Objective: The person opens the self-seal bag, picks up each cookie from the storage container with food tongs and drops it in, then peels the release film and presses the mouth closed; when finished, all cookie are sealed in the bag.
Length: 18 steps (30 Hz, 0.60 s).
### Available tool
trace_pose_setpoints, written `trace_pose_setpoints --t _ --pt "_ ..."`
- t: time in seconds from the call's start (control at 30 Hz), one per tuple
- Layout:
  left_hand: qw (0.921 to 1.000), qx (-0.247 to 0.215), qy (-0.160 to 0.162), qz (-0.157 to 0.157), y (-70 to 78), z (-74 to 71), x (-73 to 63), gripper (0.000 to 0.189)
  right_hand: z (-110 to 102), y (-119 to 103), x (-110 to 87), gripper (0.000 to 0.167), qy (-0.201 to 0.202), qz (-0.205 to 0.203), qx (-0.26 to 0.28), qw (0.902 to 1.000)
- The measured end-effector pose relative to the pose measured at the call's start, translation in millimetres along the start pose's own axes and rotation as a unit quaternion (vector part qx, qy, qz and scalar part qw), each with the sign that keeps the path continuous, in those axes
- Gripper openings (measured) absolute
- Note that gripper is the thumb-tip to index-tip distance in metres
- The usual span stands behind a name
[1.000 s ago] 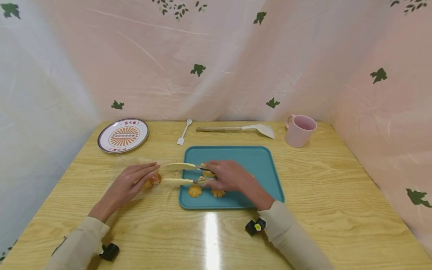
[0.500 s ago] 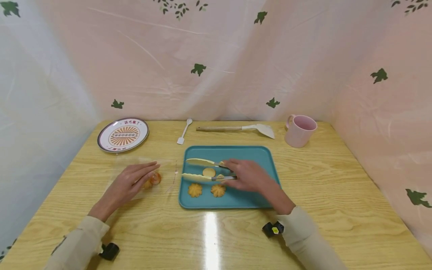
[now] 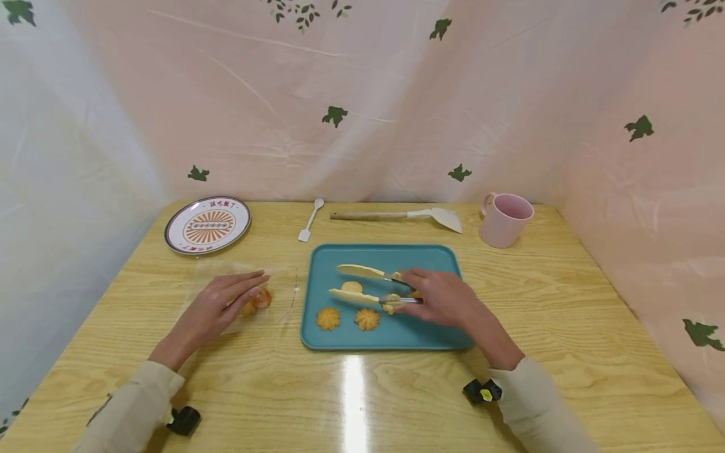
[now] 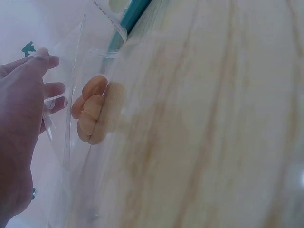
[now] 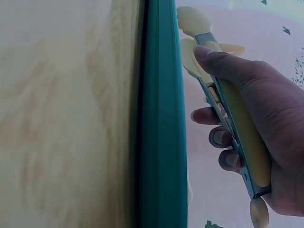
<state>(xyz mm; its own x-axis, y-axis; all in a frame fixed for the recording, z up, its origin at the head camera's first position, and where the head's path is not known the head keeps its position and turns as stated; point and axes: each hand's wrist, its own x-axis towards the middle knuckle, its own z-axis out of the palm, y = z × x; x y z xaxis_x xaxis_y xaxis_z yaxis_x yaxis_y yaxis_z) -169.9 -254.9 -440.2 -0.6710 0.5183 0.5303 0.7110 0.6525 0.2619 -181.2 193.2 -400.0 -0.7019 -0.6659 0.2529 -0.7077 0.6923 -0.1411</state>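
My left hand (image 3: 229,299) pinches the upper layer of a clear plastic bag (image 4: 69,99) and holds it up off the table. Several golden cookies (image 4: 90,111) lie together inside the bag, partly covered by my fingers in the head view. My right hand (image 3: 444,299) grips a pair of tongs (image 5: 237,118) with cream tips and metal arms. The tongs' tips are spread apart over the blue tray (image 3: 385,336), with nothing between them. On the tray are a smooth round cookie (image 3: 352,287) and flower-shaped cookies (image 3: 367,319); others are partly hidden behind the tongs and right hand.
Behind the bag sits a patterned plate (image 3: 208,225). A small white spoon-like tool (image 3: 310,220), a wooden-handled spatula (image 3: 396,216) and a pink mug (image 3: 504,220) line the back of the table. A fabric curtain (image 3: 362,94) surrounds the table at the back and sides.
The right hand has drawn the tongs rightward from the bag's mouth to above the tray, uncovering the round cookie. The left hand has kept its place at the bag.
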Motion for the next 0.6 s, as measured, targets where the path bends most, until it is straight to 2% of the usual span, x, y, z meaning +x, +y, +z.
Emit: trace_pose_setpoints --t 0.23,0.6 --pt "1.0 0.0 0.003 0.006 -0.4 -0.1 -0.1 0.041 -1.4 4.8 -10.2 0.059 0.003 0.007 -0.015 0.9999" --pt "1.0 -0.002 0.003 0.005 -0.8 0.2 0.1 0.042 -5.5 8.7 -18.2 0.061 -0.021 0.023 -0.025 0.9992"
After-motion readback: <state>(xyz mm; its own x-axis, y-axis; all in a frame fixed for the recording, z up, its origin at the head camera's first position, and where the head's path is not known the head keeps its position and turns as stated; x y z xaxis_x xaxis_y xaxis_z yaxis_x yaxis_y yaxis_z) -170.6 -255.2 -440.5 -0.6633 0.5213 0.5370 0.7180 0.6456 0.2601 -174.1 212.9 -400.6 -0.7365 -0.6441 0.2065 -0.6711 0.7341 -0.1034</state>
